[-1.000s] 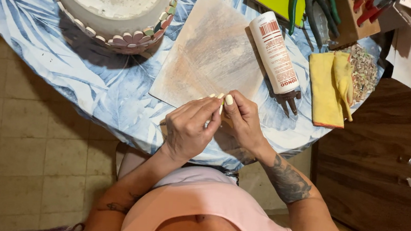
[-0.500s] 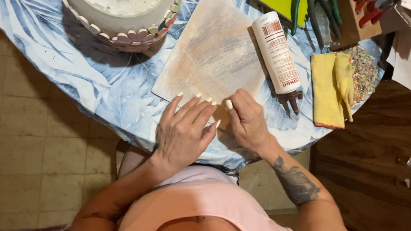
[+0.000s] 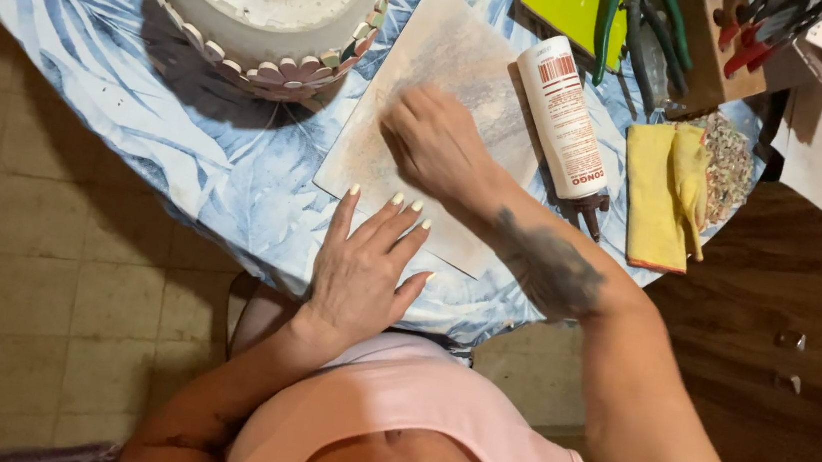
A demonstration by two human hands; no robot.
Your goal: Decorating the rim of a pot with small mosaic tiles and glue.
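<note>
A worn, mottled beige-and-grey sheet of paper (image 3: 466,76) lies flat on the round counter (image 3: 97,50), which wears a blue-and-white leaf-print cloth; the sheet runs tilted, from about 1 o'clock down to 5 o'clock, its surface streaked and scuffed. The right hand (image 3: 435,143) sits on the middle of the sheet, fingers curled under in a loose fist; whether its grip holds anything small cannot be told. The left hand (image 3: 363,262) lies flat with fingers spread, pale nails showing, its fingertips pressing the sheet's near edge at about 7 o'clock from the right hand; its grip is wide and holds nothing. At 10 o'clock from the sheet stands a round white pot (image 3: 262,6) rimmed with small mosaic tiles. Just beside the sheet at 3 o'clock lies a white glue bottle (image 3: 563,115) on its side, nozzle toward the person. Farther toward 3 o'clock lie a folded yellow cloth (image 3: 656,194) and a heap of small tile chips (image 3: 729,166), with green-handled pliers (image 3: 642,22) at 1 o'clock
</note>
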